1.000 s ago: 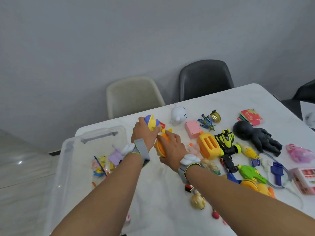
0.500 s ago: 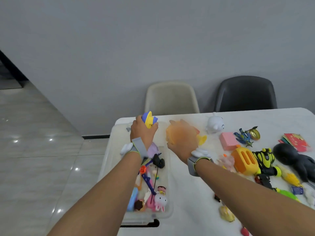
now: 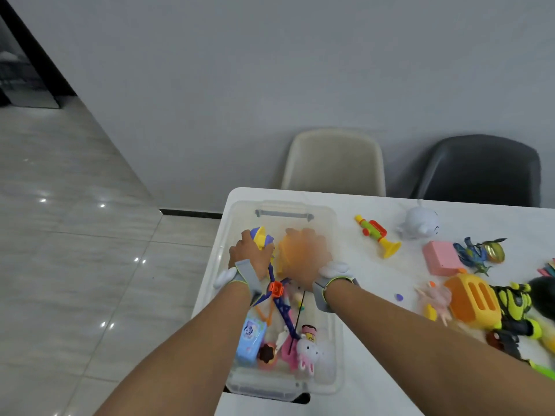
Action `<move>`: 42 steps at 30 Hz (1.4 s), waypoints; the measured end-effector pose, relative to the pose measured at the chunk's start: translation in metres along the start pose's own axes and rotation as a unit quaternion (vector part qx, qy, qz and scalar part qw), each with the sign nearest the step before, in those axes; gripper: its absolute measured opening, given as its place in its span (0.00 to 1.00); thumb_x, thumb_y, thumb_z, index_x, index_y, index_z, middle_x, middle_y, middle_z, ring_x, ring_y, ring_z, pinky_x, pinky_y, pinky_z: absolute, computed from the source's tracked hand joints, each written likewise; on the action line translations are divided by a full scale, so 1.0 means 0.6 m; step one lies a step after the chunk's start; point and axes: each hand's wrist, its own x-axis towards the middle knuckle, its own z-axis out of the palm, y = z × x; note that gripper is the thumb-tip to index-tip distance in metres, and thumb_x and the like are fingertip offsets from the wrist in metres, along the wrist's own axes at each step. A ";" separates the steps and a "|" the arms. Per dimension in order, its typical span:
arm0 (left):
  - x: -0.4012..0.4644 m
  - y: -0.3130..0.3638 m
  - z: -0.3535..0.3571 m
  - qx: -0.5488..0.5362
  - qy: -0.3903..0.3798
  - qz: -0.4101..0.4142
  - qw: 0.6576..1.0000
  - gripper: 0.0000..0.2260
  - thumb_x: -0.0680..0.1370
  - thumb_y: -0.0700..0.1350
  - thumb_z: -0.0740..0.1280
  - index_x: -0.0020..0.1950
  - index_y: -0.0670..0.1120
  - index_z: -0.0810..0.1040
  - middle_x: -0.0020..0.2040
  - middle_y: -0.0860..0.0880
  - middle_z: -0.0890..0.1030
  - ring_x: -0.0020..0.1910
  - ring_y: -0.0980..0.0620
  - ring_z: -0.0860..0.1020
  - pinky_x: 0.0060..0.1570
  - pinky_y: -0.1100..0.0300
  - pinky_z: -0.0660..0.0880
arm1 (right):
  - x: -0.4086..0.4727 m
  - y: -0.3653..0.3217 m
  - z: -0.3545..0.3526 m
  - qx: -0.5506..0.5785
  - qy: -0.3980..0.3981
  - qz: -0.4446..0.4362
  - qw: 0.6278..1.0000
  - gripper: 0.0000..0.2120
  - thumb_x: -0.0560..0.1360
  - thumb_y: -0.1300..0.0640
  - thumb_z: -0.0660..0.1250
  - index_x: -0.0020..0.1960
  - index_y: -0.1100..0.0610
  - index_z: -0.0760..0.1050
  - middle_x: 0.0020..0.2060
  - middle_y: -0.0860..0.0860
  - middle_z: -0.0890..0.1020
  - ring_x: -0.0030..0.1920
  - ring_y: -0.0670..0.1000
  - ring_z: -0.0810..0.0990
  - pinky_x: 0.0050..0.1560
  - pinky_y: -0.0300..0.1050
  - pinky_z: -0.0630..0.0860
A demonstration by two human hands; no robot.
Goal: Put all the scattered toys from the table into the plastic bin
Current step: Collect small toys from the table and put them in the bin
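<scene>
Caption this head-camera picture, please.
Both hands hold toys above the clear plastic bin on a white table.

Two chairs are standing behind the desk [image 3: 375, 295]: one cream chair [image 3: 334, 162], one black chair [image 3: 480, 169]. One plastic bin [image 3: 237, 223] is sitting on it, two hands hovering above: left hand [image 3: 250, 256], right hand [image 3: 306, 259].

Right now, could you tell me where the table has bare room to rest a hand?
Bare table lies between the plastic bin and the orange toaster toy, below the toy trumpet, apart from a small purple piece. The right side is crowded with toys.
</scene>
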 end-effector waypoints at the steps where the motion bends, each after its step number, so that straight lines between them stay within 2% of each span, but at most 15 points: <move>1: 0.004 -0.007 0.009 0.001 -0.017 -0.009 1.000 0.27 0.78 0.57 0.67 0.68 0.41 0.67 0.60 0.39 0.78 0.60 0.37 0.75 0.59 0.47 0.72 | -0.001 0.000 0.015 -0.008 -0.022 0.004 1.000 0.39 0.63 0.42 0.72 0.69 0.40 0.57 0.65 0.52 0.65 0.58 0.60 0.67 0.47 0.55 0.77; 4: 0.010 -0.025 0.037 -0.006 -0.050 -0.058 0.997 0.25 0.78 0.55 0.68 0.66 0.39 0.66 0.62 0.38 0.76 0.61 0.36 0.75 0.60 0.46 0.73 | -0.003 -0.006 0.053 -0.038 -0.084 0.031 0.995 0.39 0.61 0.42 0.75 0.66 0.44 0.61 0.62 0.54 0.66 0.58 0.60 0.68 0.50 0.55 0.76; 6: 0.006 -0.033 0.055 -0.007 -0.055 -0.078 0.995 0.25 0.79 0.54 0.66 0.68 0.39 0.65 0.63 0.38 0.75 0.62 0.36 0.75 0.59 0.47 0.72 | -0.008 -0.009 0.073 -0.041 -0.105 0.045 0.993 0.37 0.62 0.40 0.74 0.66 0.46 0.61 0.61 0.54 0.65 0.57 0.61 0.69 0.52 0.55 0.76; 9: 0.003 -0.049 0.078 0.004 -0.074 -0.089 0.993 0.26 0.80 0.52 0.65 0.73 0.43 0.61 0.63 0.38 0.74 0.60 0.37 0.76 0.57 0.49 0.70 | -0.010 -0.008 0.097 -0.060 -0.138 0.055 0.987 0.39 0.64 0.40 0.74 0.69 0.49 0.60 0.62 0.57 0.64 0.58 0.62 0.69 0.55 0.54 0.74; 12: 0.006 -0.073 0.087 0.040 -0.122 -0.070 0.989 0.24 0.82 0.49 0.63 0.76 0.46 0.61 0.66 0.38 0.72 0.63 0.38 0.74 0.62 0.51 0.69 | -0.011 -0.014 0.120 -0.088 -0.172 0.077 0.978 0.41 0.64 0.40 0.75 0.69 0.49 0.59 0.62 0.58 0.66 0.60 0.62 0.70 0.57 0.53 0.71; 15: 0.004 -0.086 0.090 0.112 -0.165 -0.014 0.980 0.23 0.83 0.48 0.60 0.77 0.45 0.59 0.69 0.39 0.70 0.67 0.39 0.70 0.66 0.51 0.67 | -0.019 -0.017 0.141 -0.077 -0.178 0.116 0.974 0.32 0.71 0.41 0.69 0.69 0.50 0.61 0.64 0.56 0.66 0.64 0.62 0.68 0.62 0.54 0.72; 20: 0.000 -0.086 0.100 0.164 -0.146 -0.001 0.976 0.28 0.84 0.49 0.59 0.80 0.43 0.51 0.71 0.41 0.68 0.69 0.42 0.68 0.67 0.53 0.65 | -0.019 -0.008 0.152 -0.107 -0.215 0.095 0.966 0.27 0.78 0.38 0.59 0.69 0.54 0.67 0.65 0.55 0.68 0.68 0.59 0.65 0.66 0.53 0.69; 23: -0.009 -0.081 0.091 0.123 -0.118 -0.020 0.985 0.25 0.81 0.49 0.63 0.77 0.47 0.61 0.66 0.41 0.69 0.64 0.41 0.70 0.62 0.51 0.69 | -0.021 -0.017 0.134 -0.112 -0.182 0.120 0.969 0.22 0.80 0.43 0.57 0.67 0.55 0.70 0.64 0.55 0.69 0.65 0.57 0.67 0.63 0.51 0.71; 25: -0.011 -0.070 0.084 0.078 -0.074 -0.002 0.994 0.21 0.79 0.44 0.64 0.72 0.49 0.68 0.65 0.42 0.70 0.62 0.40 0.71 0.57 0.49 0.72 | -0.019 -0.017 0.112 -0.111 -0.141 0.091 0.980 0.19 0.81 0.47 0.56 0.66 0.57 0.69 0.63 0.56 0.69 0.62 0.58 0.69 0.58 0.51 0.74; 27: -0.011 -0.053 0.075 0.035 -0.041 0.019 0.998 0.21 0.77 0.38 0.63 0.70 0.50 0.71 0.64 0.43 0.71 0.62 0.41 0.71 0.56 0.49 0.73 | -0.016 -0.017 0.089 -0.102 -0.101 0.063 0.988 0.16 0.80 0.49 0.57 0.64 0.56 0.67 0.62 0.56 0.69 0.61 0.58 0.70 0.53 0.52 0.74; 30: -0.013 -0.020 0.057 -0.101 -0.027 0.015 0.994 0.20 0.75 0.35 0.63 0.65 0.48 0.76 0.62 0.42 0.74 0.61 0.43 0.75 0.57 0.55 0.73 | -0.011 -0.020 0.061 -0.083 -0.019 0.049 0.995 0.15 0.80 0.49 0.55 0.63 0.55 0.68 0.60 0.56 0.71 0.60 0.58 0.70 0.51 0.52 0.73; 33: -0.021 0.020 0.040 -0.196 -0.035 0.009 0.980 0.17 0.75 0.38 0.66 0.63 0.49 0.77 0.60 0.45 0.77 0.59 0.48 0.76 0.52 0.64 0.69 | -0.012 -0.022 0.033 -0.048 0.061 0.012 0.997 0.13 0.78 0.53 0.60 0.61 0.55 0.74 0.60 0.56 0.76 0.61 0.59 0.72 0.50 0.52 0.74; 36: -0.036 0.063 0.028 -0.249 -0.035 0.016 0.968 0.16 0.75 0.40 0.67 0.62 0.51 0.77 0.59 0.48 0.78 0.54 0.51 0.77 0.54 0.59 0.74 | -0.023 -0.020 -0.003 -0.007 0.118 -0.007 0.993 0.09 0.74 0.59 0.66 0.54 0.55 0.80 0.53 0.55 0.80 0.59 0.60 0.76 0.46 0.51 0.76; 38: -0.047 0.090 0.025 -0.274 -0.031 0.026 0.961 0.16 0.75 0.41 0.67 0.61 0.52 0.77 0.59 0.49 0.79 0.51 0.52 0.77 0.50 0.60 0.74 | -0.034 -0.007 -0.031 0.013 0.145 -0.011 0.989 0.11 0.74 0.60 0.65 0.55 0.54 0.79 0.53 0.54 0.80 0.58 0.58 0.75 0.47 0.51 0.74; 42: -0.078 0.151 0.029 -0.281 -0.016 0.061 0.958 0.15 0.75 0.41 0.66 0.59 0.54 0.77 0.57 0.52 0.79 0.48 0.55 0.77 0.35 0.73 0.69 | -0.058 0.059 -0.078 0.044 0.171 -0.017 0.984 0.19 0.73 0.67 0.59 0.62 0.55 0.75 0.57 0.55 0.77 0.58 0.58 0.73 0.51 0.48 0.72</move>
